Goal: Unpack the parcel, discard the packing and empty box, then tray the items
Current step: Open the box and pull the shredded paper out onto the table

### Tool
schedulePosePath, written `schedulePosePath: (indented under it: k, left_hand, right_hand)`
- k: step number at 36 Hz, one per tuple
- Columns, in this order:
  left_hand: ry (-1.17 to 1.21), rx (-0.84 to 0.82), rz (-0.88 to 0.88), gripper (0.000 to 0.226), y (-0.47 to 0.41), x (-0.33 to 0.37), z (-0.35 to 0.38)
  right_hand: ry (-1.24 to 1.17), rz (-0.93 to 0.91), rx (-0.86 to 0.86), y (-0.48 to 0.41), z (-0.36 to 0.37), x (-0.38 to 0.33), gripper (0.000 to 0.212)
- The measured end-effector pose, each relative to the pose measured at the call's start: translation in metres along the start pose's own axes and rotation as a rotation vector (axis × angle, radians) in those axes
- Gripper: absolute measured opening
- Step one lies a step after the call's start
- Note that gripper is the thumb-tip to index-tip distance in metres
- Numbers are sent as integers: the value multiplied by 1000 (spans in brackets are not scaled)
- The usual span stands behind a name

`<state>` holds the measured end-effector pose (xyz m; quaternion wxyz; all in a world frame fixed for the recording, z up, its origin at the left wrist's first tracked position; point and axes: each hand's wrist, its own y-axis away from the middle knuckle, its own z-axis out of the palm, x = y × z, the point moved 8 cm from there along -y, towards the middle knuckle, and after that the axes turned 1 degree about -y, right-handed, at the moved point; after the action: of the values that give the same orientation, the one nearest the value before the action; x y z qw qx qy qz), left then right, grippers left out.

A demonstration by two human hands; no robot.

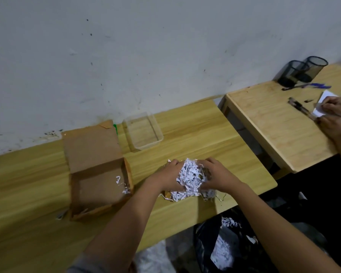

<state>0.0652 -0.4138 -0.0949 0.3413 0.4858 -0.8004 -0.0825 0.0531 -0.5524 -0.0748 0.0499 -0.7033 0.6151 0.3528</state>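
A pile of white shredded paper packing [189, 179] lies on the wooden table [195, 134], and both my hands cup it. My left hand [166, 177] presses its left side; my right hand [215, 175] holds its right side. Something brownish shows under the shreds, too hidden to identify. The open cardboard box [98, 186] sits to the left with its lid flap up, holding only a few white shreds in its right corner. A clear plastic tray [144, 131] stands behind, near the wall.
A black bag [220, 247] with shredded paper hangs below the table's front edge at the right. On a second table [268, 119] to the right another person's hands handle white paper and pens; two dark mesh pen cups [301, 72] stand there.
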Motion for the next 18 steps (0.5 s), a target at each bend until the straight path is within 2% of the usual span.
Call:
schedulePosePath:
  k: [8,13,18]
  left_hand:
    - [5,56,-14,74,37,12,-27]
    - [66,208,-57,50,65,-6,-51]
    - [120,335,-117,37,102,-51,-66]
  right_hand:
    - [11,-40,114,17,-29,-28,55]
    - [-43,-110,215,17,-34,-73,38]
    - [-159,-207,232,4,1,-140,30]
